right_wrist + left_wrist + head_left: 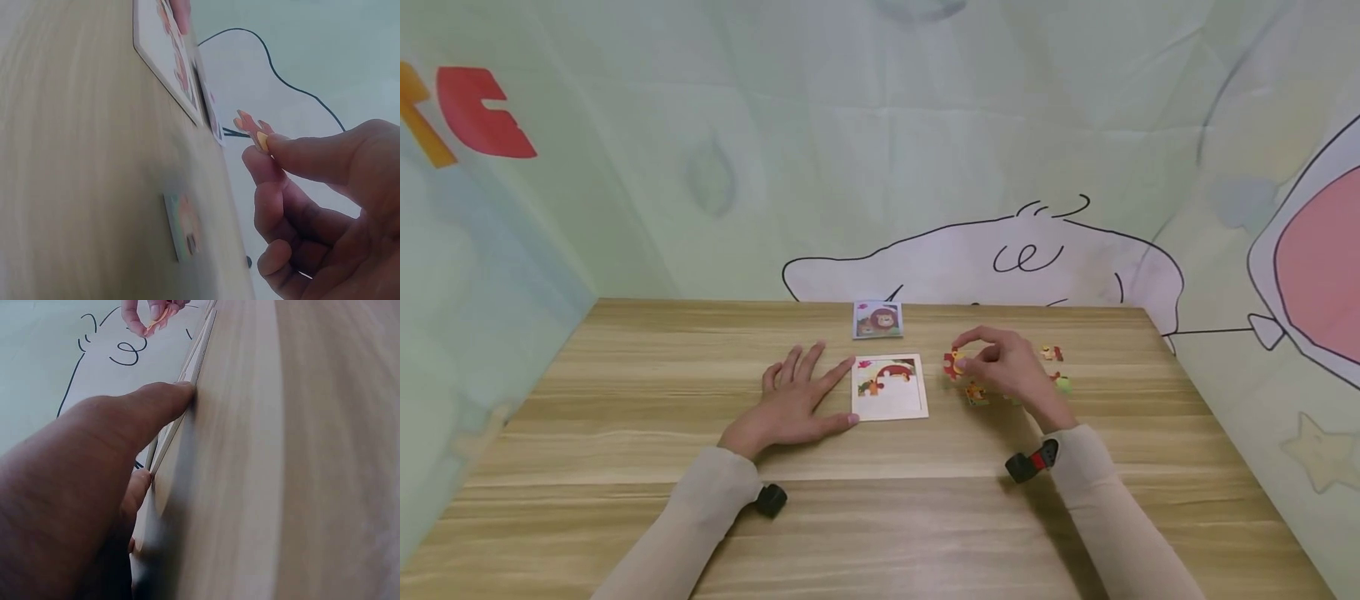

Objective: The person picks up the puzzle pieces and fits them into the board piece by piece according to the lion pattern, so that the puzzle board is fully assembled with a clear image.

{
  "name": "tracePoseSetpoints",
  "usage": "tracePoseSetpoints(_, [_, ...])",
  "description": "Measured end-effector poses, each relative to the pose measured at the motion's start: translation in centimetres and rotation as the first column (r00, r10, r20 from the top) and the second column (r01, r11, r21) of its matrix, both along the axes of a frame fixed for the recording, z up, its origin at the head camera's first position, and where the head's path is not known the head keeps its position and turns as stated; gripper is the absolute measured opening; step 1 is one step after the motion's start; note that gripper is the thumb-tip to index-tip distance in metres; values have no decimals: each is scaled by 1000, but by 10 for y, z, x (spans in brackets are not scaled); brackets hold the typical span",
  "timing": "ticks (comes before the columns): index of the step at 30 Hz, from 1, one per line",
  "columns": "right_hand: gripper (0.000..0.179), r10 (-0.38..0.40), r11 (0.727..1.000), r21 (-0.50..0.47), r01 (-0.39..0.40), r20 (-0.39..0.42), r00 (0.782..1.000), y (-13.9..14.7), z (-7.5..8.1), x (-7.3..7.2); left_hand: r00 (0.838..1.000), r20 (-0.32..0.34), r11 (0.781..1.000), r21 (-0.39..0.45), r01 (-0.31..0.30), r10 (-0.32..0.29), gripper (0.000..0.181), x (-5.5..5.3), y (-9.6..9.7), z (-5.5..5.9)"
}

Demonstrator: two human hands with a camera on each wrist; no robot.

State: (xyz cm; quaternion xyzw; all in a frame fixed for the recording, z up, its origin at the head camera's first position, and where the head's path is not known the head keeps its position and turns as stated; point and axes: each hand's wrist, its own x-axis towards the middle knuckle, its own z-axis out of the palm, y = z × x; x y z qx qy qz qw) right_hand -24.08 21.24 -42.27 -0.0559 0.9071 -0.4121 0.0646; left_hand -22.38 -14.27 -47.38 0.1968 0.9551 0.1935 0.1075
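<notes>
A square white puzzle tray (890, 408) lies on the table, with several joined pieces filling its upper part and bare white below. My left hand (797, 404) rests spread on the wood, its thumb and index fingertip at the tray's left corners. In the left wrist view the thumb (156, 403) presses at the tray's edge. To the right of the tray, my right hand (1011, 367) pinches a red and yellow puzzle piece (951, 364) between thumb and fingers. The right wrist view has this jigsaw piece (253, 130) held up off the table, tilted.
Behind the tray lies a small picture card (877, 320) with a lion on it. Loose puzzle pieces lie under and beyond the right hand, among them an orange one (976, 394), a red one (1051, 353) and a green one (1062, 383). A printed cloth (880, 167) hangs behind the table.
</notes>
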Motion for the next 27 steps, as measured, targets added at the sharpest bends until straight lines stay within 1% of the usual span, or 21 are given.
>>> tracePoseSetpoints(5, [24,6,1000,4,-6,20,1000,-7,0,0,1000,-2,1000,5,1,-1,94,-2,0,-3])
tracePoseSetpoints(10, [23,21,1000,3,-21,13,1000,-15,-1,0,1000,-5,1000,12,0,0,93,-4,-1,-8])
tracePoseSetpoints(18, [23,55,998,-35,-55,8,998,-27,-5,1,1000,10,1000,21,-9,9,94,-3,-1,-7])
tracePoseSetpoints(23, [24,60,997,-52,-58,35,998,-32,-7,2,1000,3,1000,15,-2,2,94,-2,-2,-7])
tracePoseSetpoints(27, [25,58,997,-62,-54,63,996,-36,-8,3,1000,1,1000,26,1,-1,94,-1,-2,-7])
